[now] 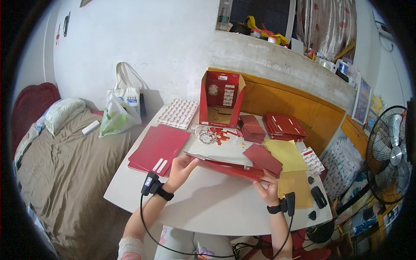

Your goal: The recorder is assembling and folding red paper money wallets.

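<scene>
Both hands hold a flat red cardboard piece (229, 170) tilted over the near middle of the white table. My left hand (182, 171) is closed on its left end, thumb along the edge. My right hand (267, 190) grips the right end, fingers partly hidden behind the cardboard. The side facing away shows a pale strip along the top; I cannot tell whether it is one sheet or a folded sleeve. Just beyond the right end lie dark red cards (263, 159). To the left of my left hand rests a stack of larger red cardboard sheets (158, 145).
At the back stand an open red box (222, 97), small red card stacks (251, 128) and glossy red packs (284, 125). Patterned white sheets (178, 113) lie back left, yellow paper (286, 154) right. A fan (395, 154) stands beyond the table's right edge, a bed (73, 160) at left.
</scene>
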Available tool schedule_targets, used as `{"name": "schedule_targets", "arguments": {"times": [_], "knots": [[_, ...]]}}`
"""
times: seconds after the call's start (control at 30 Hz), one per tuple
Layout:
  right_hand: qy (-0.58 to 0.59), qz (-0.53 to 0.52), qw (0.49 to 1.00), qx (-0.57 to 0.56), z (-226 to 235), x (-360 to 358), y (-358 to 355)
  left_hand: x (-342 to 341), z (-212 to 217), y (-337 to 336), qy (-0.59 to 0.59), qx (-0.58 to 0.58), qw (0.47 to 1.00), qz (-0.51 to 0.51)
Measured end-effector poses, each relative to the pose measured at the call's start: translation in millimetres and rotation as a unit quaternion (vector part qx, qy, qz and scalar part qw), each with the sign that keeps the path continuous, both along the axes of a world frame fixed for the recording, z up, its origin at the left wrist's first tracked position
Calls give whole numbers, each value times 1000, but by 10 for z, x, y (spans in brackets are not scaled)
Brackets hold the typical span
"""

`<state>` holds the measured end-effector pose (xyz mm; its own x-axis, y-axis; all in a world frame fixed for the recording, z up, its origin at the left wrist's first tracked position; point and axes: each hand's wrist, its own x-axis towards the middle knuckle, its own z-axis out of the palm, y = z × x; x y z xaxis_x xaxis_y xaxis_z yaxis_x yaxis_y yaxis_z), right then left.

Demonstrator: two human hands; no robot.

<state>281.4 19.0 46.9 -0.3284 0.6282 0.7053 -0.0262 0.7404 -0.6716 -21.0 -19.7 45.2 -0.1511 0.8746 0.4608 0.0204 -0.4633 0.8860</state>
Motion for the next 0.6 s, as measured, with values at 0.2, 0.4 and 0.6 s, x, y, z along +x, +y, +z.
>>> {"name": "schedule_targets", "arguments": {"times": [0.2, 0.4, 0.6], "knots": [[-18, -7, 1000, -18, -58, 21, 66, -31, -30, 7, -46, 11, 994, -94], [2, -93, 981, -169, -48, -27, 35, 0, -94, 3, -70, -1, 994, -86], [-76, -369, 888, 263, -100, -222, -26, 102, -185, -23, -58, 43, 996, -52]]}}
